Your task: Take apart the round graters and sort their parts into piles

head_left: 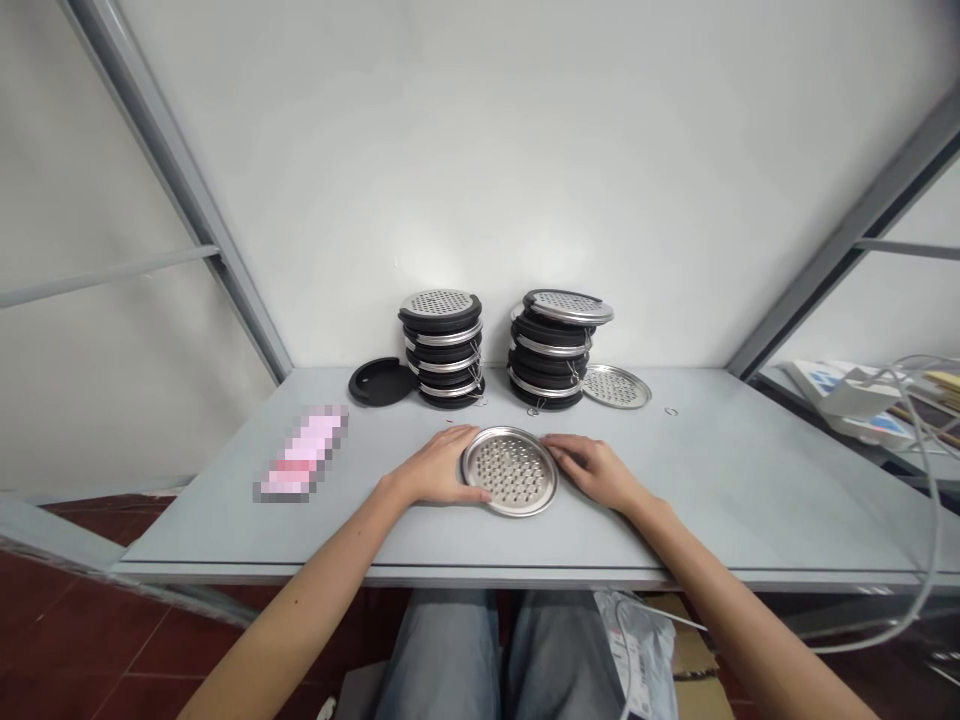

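A round perforated stainless steel disc (pixel 510 471) lies flat on the grey table (pixel 757 500), close to its front edge. My left hand (pixel 435 467) grips the disc's left rim, with the thumb along the near side. My right hand (pixel 591 470) presses its fingertips against the right rim. Behind them stand two stacks of black rings with steel bands and perforated discs, the left stack (pixel 442 350) upright and the right stack (pixel 553 350) leaning, its top disc tilted. A loose perforated disc (pixel 616 387) lies beside the right stack, and a black round lid (pixel 380 381) lies left of the left stack.
A pixelated pink packet (pixel 301 453) lies on the table's left side. A small wire ring (pixel 670 411) lies right of the loose disc. Grey metal frame bars (pixel 847 240) rise at both sides, and a white cable (pixel 930 490) hangs at the right.
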A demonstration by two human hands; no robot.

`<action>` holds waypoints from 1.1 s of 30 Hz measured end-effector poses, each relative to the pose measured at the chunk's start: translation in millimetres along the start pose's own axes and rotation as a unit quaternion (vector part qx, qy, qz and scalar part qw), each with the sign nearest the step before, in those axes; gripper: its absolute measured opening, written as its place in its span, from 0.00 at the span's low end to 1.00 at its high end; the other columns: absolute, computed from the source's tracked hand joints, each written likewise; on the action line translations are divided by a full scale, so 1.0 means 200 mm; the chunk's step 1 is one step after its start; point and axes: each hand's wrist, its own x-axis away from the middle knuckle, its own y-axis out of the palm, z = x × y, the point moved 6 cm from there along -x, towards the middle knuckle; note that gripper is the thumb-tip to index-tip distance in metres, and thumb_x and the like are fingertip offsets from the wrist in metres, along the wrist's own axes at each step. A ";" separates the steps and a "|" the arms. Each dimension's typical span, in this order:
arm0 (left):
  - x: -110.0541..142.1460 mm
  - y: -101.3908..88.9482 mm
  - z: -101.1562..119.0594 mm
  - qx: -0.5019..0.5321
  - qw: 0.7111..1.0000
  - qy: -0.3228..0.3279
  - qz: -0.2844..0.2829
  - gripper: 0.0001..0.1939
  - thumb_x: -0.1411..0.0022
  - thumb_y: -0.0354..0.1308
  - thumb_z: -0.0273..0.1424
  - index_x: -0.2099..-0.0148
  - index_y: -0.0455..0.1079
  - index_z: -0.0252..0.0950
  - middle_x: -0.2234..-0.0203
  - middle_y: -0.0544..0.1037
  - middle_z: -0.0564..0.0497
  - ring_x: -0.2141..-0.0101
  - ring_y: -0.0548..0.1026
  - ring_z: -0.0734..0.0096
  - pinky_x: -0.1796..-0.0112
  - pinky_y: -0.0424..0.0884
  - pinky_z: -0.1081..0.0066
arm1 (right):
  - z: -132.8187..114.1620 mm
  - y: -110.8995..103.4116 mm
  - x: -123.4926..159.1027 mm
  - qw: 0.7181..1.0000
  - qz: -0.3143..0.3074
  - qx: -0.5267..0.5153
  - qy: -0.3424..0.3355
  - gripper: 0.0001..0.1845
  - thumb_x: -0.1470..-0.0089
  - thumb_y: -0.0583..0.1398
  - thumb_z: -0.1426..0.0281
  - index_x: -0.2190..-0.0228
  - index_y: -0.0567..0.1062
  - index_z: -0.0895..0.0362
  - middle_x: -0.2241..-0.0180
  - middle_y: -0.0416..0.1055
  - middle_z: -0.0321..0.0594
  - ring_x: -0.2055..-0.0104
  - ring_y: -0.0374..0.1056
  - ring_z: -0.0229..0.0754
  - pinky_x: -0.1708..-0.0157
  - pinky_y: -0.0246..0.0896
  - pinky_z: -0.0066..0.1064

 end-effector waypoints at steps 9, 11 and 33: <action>0.02 -0.03 -0.09 0.033 0.999 -0.024 -0.003 0.52 0.58 0.69 0.51 0.34 0.53 0.44 0.37 0.58 0.43 0.38 0.54 0.47 0.40 0.55 0.53 | -0.17 0.11 -0.20 0.993 -0.064 -0.029 -0.098 0.19 0.42 0.53 0.72 0.52 0.75 0.52 0.51 0.74 0.40 0.50 0.71 0.47 0.49 0.65 0.39; 0.03 -0.03 -0.13 0.031 0.998 -0.048 0.016 0.51 0.57 0.68 0.52 0.34 0.53 0.44 0.37 0.57 0.43 0.37 0.53 0.46 0.40 0.55 0.51 | -0.18 0.13 -0.27 0.992 -0.077 -0.028 -0.100 0.18 0.43 0.53 0.73 0.53 0.76 0.53 0.53 0.76 0.40 0.53 0.72 0.47 0.51 0.66 0.39; 0.02 -0.04 -0.21 0.022 0.989 -0.121 0.079 0.31 0.33 0.42 0.51 0.38 0.61 0.37 0.38 0.61 0.42 0.37 0.56 0.54 0.39 0.53 0.54 | -0.13 0.13 -0.32 0.994 0.053 -0.052 -0.080 0.08 0.49 0.54 0.75 0.70 0.72 0.55 0.65 0.74 0.42 0.61 0.69 0.44 0.57 0.63 0.36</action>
